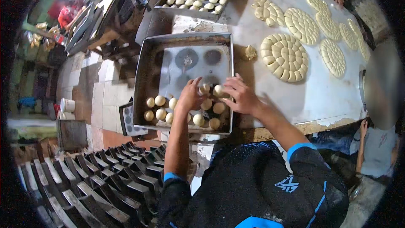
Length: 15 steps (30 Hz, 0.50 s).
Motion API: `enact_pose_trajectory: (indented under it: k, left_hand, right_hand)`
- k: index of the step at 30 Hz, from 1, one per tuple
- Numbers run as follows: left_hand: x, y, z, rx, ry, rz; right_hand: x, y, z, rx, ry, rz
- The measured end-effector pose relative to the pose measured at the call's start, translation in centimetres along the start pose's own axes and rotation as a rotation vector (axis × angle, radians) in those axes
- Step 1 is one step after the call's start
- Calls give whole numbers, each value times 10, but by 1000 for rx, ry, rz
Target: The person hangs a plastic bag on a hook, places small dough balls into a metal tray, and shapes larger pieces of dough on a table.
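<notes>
My left hand (pixel 191 96) reaches over a deep metal baking tray (pixel 141 76), its fingers curved and apart beside a round dough ball (pixel 204 88). Facing it from the tray's right side, my right hand (pixel 241 96) has spread fingers, with the tips at another dough ball (pixel 218 90). Whether the fingertips touch these balls is hard to tell. Several more pale dough balls lie in the tray's near half, including one ball (pixel 160 100) at the left and another ball (pixel 214 123) near the front wall. My left hand and forearm partly hide some of them.
Right of the tray, a light worktop (pixel 270 97) holds a scored dough round (pixel 284 58), several similar rounds and a small dough lump (pixel 250 52). Farther back stands a second tray (pixel 190 9) of dough balls. Stacked metal pans (pixel 97 181) fill the lower left. Other people are nearby.
</notes>
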State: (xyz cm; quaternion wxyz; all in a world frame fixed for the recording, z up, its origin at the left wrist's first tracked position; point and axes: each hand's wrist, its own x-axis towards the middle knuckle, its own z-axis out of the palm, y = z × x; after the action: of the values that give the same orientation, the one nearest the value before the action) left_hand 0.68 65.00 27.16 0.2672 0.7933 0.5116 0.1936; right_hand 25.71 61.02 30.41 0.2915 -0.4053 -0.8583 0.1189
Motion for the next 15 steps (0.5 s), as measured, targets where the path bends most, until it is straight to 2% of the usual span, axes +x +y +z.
enact_pose_trajectory:
  k: [1, 2, 4, 6, 8, 9, 11, 12, 13, 14, 15]
  left_hand:
    - [1, 10, -6, 36, 33, -77]
    - [8, 12, -3, 129, 51, -137]
    - [32, 61, 5, 11, 119, -279]
    - [71, 121, 26, -180, 73, -101]
    - [124, 181, 35, -366, -245, 274]
    - [155, 193, 51, -694, -457, 328]
    - [237, 195, 92, -1043, -623, 235]
    - [286, 177, 121, -1056, -572, 107]
    - [334, 157, 149, -1072, -398, -95]
    - [379, 132, 171, -1063, -216, -290]
    - [424, 97, 183, -861, -111, -484]
  right_hand:
    - [-12, 2, -17, 115, 120, 63]
    - [-29, 13, -32, 101, 228, 122]
    - [-81, 46, -59, -35, 373, 354]
    - [-143, 88, -73, -150, 464, 625]
    - [-211, 133, -81, -164, 493, 816]
    - [-233, 137, -100, -217, 453, 863]
    - [-286, 159, -117, -261, 427, 951]
    - [-305, 166, -130, -357, 490, 842]
    - [-323, 172, -139, -353, 549, 855]
    - [-333, 169, -147, -114, 667, 1004]
    - [-346, 171, -150, 43, 705, 1127]
